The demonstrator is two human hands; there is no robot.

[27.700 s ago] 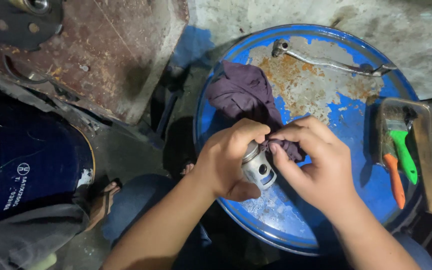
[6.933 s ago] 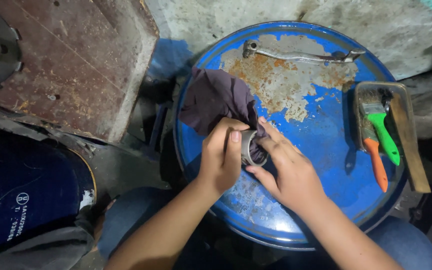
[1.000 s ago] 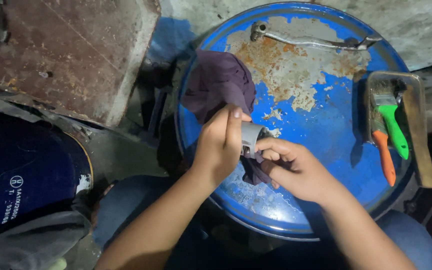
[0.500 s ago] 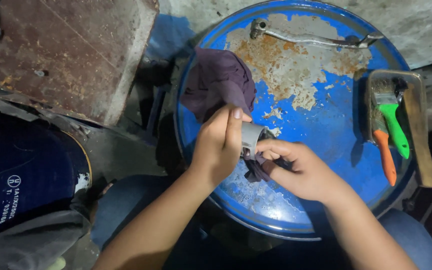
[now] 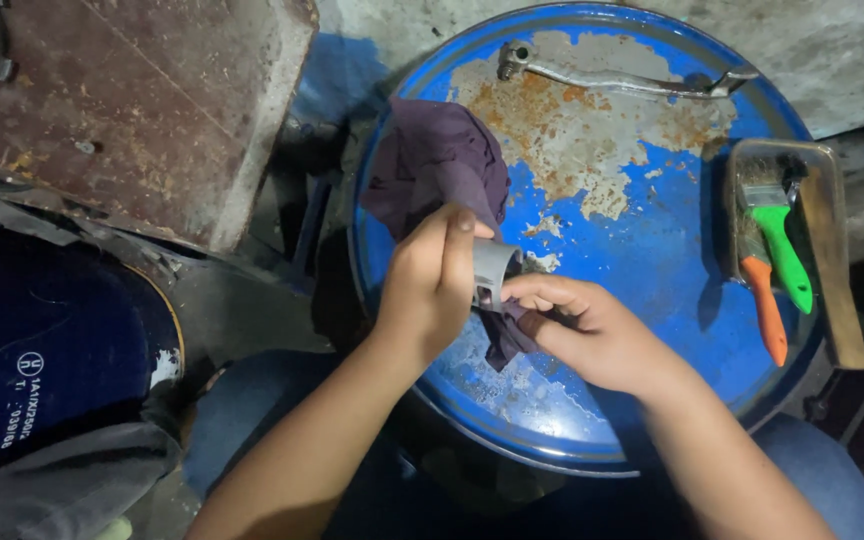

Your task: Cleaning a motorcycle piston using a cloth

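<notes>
Wiping a small grey metal part w/ a rag, over the blue drum lid.

The left hand [image 5: 432, 285] has its fingers closed round the grey metal part [image 5: 492, 272], held just above the drum lid [image 5: 652, 260] near its left-centre; the right hand [image 5: 587, 330] has its fingers pinched shut on a fold of the purple rag [image 5: 442, 160], pressed against the part's lower side; the rest of the rag lies on the lid's upper left. To do it well, prob. best to keep the left grip firm and turn the part bit by bit so the cloth meets each face; a bent metal lever [image 5: 612, 78] lies at the lid's far edge; two brushes [image 5: 777, 260], green- and orange-handled, sit in a tray at its right edge.
</notes>
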